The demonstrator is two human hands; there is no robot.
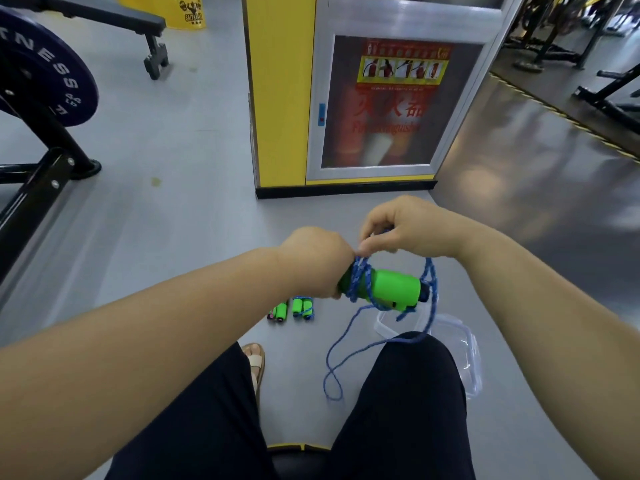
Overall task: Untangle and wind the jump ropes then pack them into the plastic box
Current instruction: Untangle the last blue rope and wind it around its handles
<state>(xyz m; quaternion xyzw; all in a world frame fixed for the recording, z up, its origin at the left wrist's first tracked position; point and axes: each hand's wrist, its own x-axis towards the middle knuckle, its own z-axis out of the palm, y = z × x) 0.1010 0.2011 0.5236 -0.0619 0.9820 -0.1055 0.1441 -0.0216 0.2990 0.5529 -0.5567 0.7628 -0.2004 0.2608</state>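
Note:
My left hand [317,259] grips one end of a pair of green foam jump-rope handles [394,289], held level above my knees. Blue cord [362,277] is wound round them in several turns. My right hand [405,230] pinches the cord just above the handles. The loose end of the cord [337,358] hangs down in a long loop between my legs. Two wound ropes with green handles [292,308] lie on the floor ahead of my feet. A clear plastic box [457,344] sits on the floor by my right knee, partly hidden by the leg.
I sit on a black and yellow seat [298,452]. A yellow pillar with a fire-extinguisher cabinet [377,102] stands straight ahead. A weight rack with a dark plate [38,77] is at the left, a bench [114,22] behind it. Gym machines [588,64] stand at the far right.

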